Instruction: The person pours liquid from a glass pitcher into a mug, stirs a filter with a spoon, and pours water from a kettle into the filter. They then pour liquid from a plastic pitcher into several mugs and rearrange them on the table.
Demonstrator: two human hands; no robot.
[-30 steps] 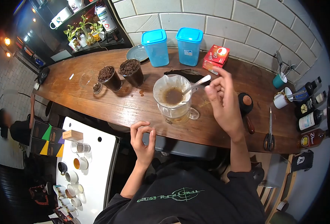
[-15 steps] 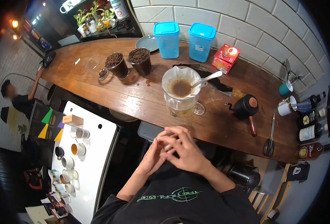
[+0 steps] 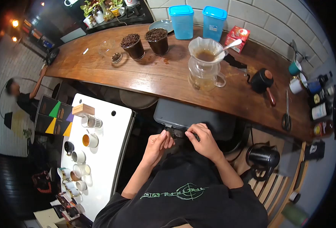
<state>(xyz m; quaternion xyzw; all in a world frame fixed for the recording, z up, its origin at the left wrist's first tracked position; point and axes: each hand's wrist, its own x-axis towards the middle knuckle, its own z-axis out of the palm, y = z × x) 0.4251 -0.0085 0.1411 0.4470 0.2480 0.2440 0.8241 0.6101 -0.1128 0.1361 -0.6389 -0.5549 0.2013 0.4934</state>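
Above the black shirt, my left hand (image 3: 159, 146) and my right hand (image 3: 205, 141) are apart, each with its fingers curled and closed. Whatever they pinch, if anything, cannot be made out; a small dark patch shows between them. Beyond them on the wooden counter (image 3: 175, 79) stands a glass server (image 3: 204, 80) with a handle. On it sits a dripper (image 3: 206, 62) with a pale filter, brown liquid and a spoon (image 3: 228, 46). Left of these are two cups (image 3: 134, 51) (image 3: 158, 46) heaped with dark grounds and a small dish (image 3: 116, 58) of grounds.
Two blue-lidded containers (image 3: 181, 29) (image 3: 213, 31) and a red box (image 3: 236, 37) stand by the wall. A black kettle (image 3: 262, 81) and scissors (image 3: 286, 119) lie right. A white table (image 3: 107, 152) bears several cups; a person (image 3: 25, 100) is far left.
My hands have separated from their touching position, and both have closed. The view has shifted, so the counter appears higher and more of the grey lid below it shows.
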